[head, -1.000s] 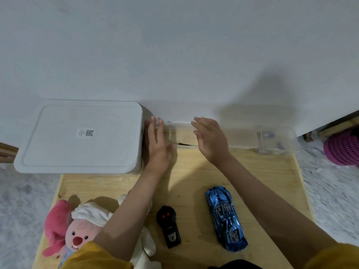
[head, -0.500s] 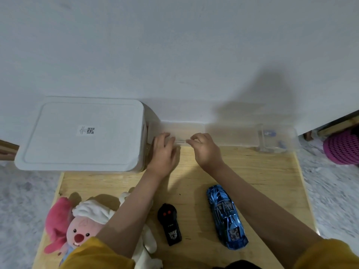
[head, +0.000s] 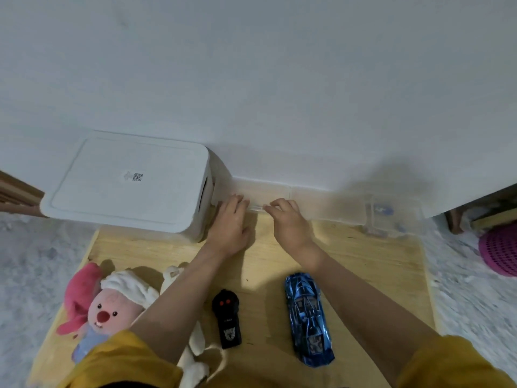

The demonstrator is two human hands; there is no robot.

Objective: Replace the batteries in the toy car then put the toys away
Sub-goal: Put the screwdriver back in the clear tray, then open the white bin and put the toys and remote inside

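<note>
A shiny blue toy car (head: pixel 307 320) lies on the wooden table (head: pixel 363 261), near the front. To its left is a black remote control (head: pixel 226 317). At the back, against the wall, stands a long clear plastic box (head: pixel 324 204). My left hand (head: pixel 229 224) and my right hand (head: pixel 289 224) are side by side at its left end. Both hands have their fingers curled over the box's near rim and grip it. I cannot make out what lies in that end of the box.
A white lidded storage bin (head: pixel 128 183) stands at the back left, touching the clear box. A pink plush toy (head: pixel 103 312) with white cloth lies front left. A small clear container (head: pixel 391 217) sits at the back right. A pink basket (head: pixel 500 253) is on the floor to the right.
Both hands drew back from over the clear box to its near rim, and their fingers went from stretched out to curled on the edge. The car and remote stayed put.
</note>
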